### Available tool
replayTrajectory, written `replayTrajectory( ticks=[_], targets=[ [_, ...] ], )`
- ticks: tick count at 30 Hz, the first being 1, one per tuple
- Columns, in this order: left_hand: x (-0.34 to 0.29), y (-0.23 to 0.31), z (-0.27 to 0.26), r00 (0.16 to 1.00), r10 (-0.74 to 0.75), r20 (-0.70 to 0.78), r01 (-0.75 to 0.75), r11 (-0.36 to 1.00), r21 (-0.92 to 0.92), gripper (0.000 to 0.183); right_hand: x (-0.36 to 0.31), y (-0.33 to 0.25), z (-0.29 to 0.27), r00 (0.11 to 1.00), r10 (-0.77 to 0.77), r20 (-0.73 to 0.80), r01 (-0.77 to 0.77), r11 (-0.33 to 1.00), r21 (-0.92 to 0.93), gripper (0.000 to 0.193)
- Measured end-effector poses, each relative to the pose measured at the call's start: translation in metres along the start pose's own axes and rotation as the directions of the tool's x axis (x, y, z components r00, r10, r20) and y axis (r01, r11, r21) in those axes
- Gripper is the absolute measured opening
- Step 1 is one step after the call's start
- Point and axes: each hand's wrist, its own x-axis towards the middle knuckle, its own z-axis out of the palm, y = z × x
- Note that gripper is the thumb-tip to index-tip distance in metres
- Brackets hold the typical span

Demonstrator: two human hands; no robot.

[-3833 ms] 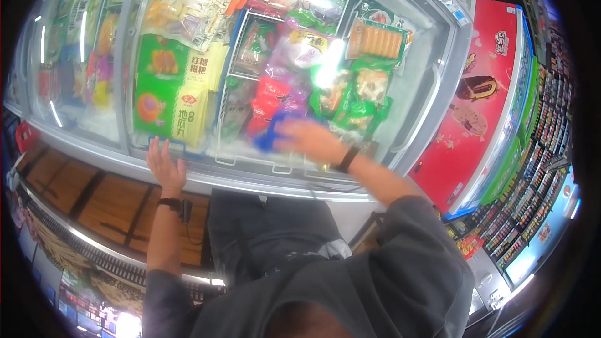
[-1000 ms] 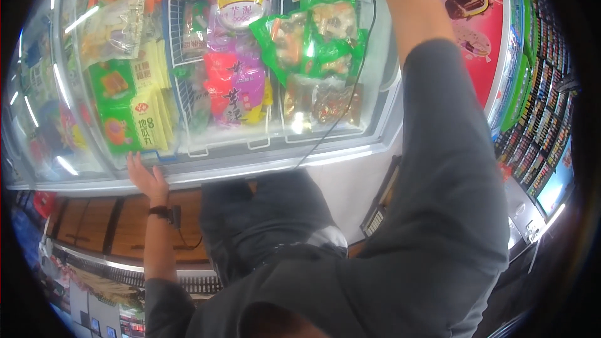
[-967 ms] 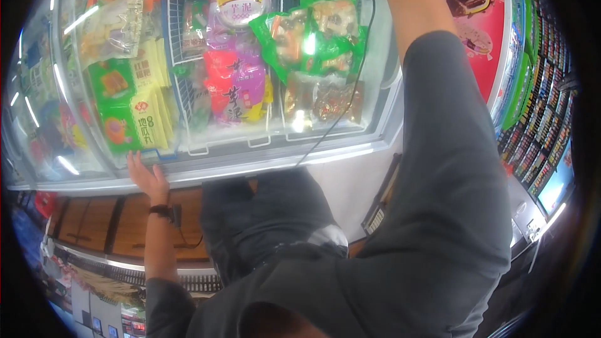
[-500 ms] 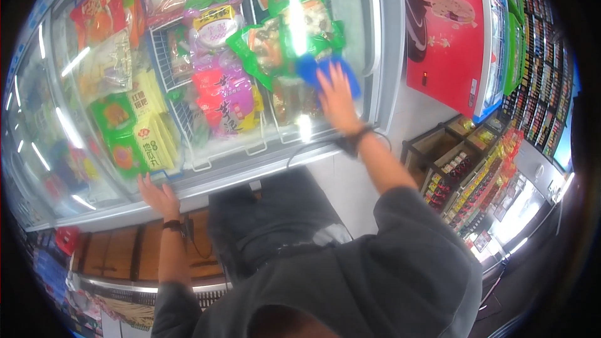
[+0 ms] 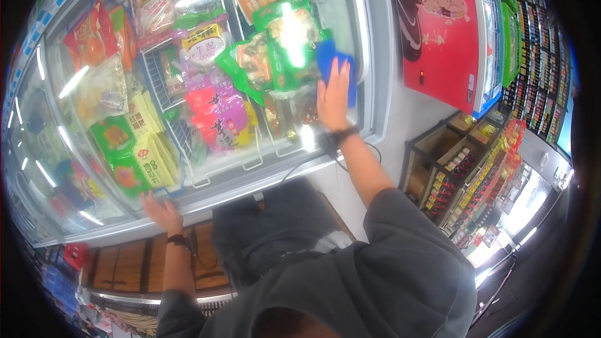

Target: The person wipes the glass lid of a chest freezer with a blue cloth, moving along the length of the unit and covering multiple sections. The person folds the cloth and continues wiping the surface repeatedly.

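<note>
Right hand (image 5: pixel 333 101) now nearer handle (image 5: pixel 362 31); blue cloth (image 5: pixel 326 54), apparently, beneath.

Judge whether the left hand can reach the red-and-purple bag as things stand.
Probably not: the left hand is at the freezer's front edge, and a reflective glass lid appears to cover the red-and-purple bag.

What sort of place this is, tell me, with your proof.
Probably a supermarket or grocery shop: a grey-framed, glass-topped chest freezer holds colourful plastic food packets, a red cabinet panel beside it pictures ice-cream bars, and dark, tightly stocked shelving lines the far right.
</note>
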Motion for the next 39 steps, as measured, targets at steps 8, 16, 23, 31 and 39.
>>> replayTrajectory(
  ticks=[8, 16, 23, 31, 39],
  targets=[
    [0.001, -0.001, 0.0, 0.999, -0.035, 0.015, 0.034, 0.999, 0.012, 0.061, 0.194, -0.023, 0.018, 0.925, 0.293, -0.24, -0.311, 0.95, -0.041, 0.068],
    [-0.001, -0.002, 0.001, 0.999, -0.045, 0.023, 0.045, 0.999, -0.003, 0.062, 0.187, -0.047, 0.033, 0.976, -0.042, -0.214, 0.008, 0.987, -0.158, 0.066],
    [0.0, -0.007, 0.001, 0.999, -0.034, 0.021, 0.034, 0.999, -0.015, 0.063, 0.332, -0.037, 0.045, 0.948, -0.099, -0.304, 0.061, 0.989, -0.133, 0.064],
    [-0.007, -0.015, 0.007, 1.0, -0.02, -0.011, 0.019, 0.997, -0.074, 0.065, 0.458, -0.046, 0.038, 0.928, 0.262, -0.265, -0.303, 0.944, -0.129, 0.077],
    [-0.005, -0.013, 0.005, 0.999, -0.031, 0.009, 0.031, 0.999, -0.042, 0.065, 0.371, -0.208, 0.137, 0.854, -0.449, -0.263, 0.375, 0.881, -0.287, 0.047]
  ],
)
